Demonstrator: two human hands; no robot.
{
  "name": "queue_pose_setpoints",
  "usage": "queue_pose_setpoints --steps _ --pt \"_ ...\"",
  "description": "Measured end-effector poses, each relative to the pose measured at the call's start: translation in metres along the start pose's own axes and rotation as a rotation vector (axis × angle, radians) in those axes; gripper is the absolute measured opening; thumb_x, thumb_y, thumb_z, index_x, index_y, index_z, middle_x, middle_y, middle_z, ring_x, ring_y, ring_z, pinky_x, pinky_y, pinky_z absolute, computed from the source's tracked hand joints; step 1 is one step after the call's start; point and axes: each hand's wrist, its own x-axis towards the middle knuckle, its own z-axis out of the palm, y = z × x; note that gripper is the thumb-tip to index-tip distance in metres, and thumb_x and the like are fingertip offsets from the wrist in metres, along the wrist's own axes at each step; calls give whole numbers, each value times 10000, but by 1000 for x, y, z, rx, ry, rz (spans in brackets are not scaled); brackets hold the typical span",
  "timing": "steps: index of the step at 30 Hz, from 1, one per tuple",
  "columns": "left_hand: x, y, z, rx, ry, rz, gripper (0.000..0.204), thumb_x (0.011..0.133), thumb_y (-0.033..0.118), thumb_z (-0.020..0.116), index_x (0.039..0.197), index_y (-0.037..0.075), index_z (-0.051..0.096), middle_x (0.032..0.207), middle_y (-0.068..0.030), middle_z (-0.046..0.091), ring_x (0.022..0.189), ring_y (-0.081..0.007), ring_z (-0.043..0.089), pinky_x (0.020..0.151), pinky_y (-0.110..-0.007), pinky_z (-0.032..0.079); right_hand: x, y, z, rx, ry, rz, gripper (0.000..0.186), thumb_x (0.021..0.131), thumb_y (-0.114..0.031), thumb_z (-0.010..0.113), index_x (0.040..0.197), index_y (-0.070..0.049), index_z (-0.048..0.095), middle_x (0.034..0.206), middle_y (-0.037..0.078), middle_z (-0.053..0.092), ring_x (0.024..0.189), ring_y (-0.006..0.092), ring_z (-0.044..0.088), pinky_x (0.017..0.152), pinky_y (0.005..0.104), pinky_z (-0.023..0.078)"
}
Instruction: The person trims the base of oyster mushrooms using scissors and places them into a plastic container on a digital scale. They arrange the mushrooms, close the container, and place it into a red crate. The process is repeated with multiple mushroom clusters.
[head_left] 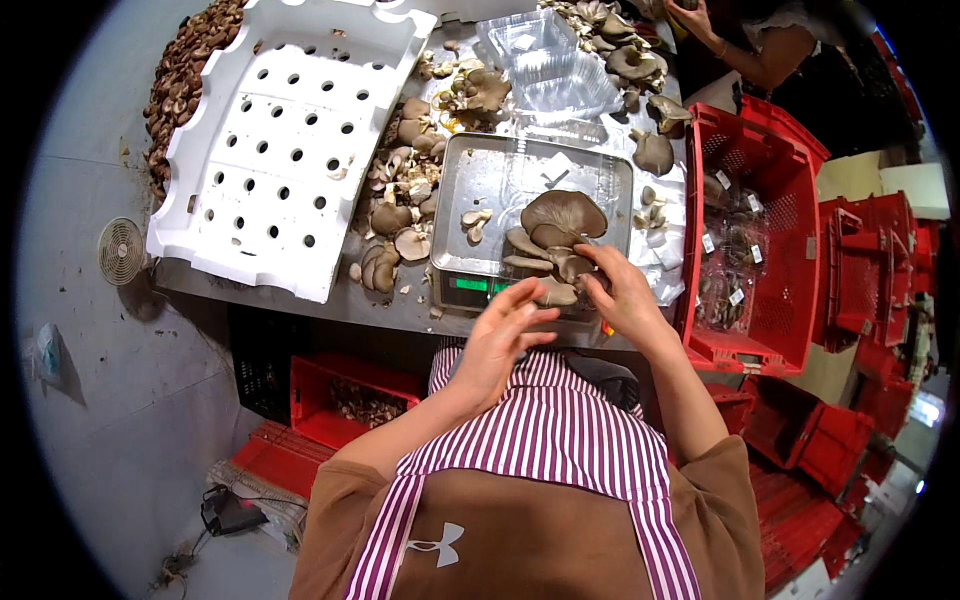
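Note:
A cluster of grey-brown oyster mushrooms rests on the metal pan of a weighing scale. My right hand is at the cluster's right side, its thumb and fingers closed around the edge of the stems. In front of the scale, my left hand hovers with fingers spread and nothing in it, close to the lowest mushroom cap. A small pale mushroom piece lies apart on the pan's left side. The scale's green display is lit along its front edge.
Left of the scale stand loose oyster mushrooms and a tilted white foam crate with holes. Clear plastic boxes lie behind. At right, a red crate holds packed boxes. Another person's arm shows at the far right.

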Motion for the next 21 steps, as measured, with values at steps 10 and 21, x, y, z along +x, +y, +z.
queue_pose_setpoints --steps 10,21 --pt "-17 26 -73 305 380 551 349 947 41 610 1287 26 532 1234 -84 598 1024 -134 606 843 -256 487 -17 2 -20 14 100 53 368 865 -82 687 1214 -7 599 1128 162 640 1059 316 629 924 379 486" --pt "-11 24 -79 1122 447 878 803 745 116 799 1447 57 414 1421 -140 461 1308 -283 473 1024 -414 434 -26 1 -10 -360 82 -73 538 741 -132 799 1207 -2 565 1117 166 597 1055 359 550 927 439 445"
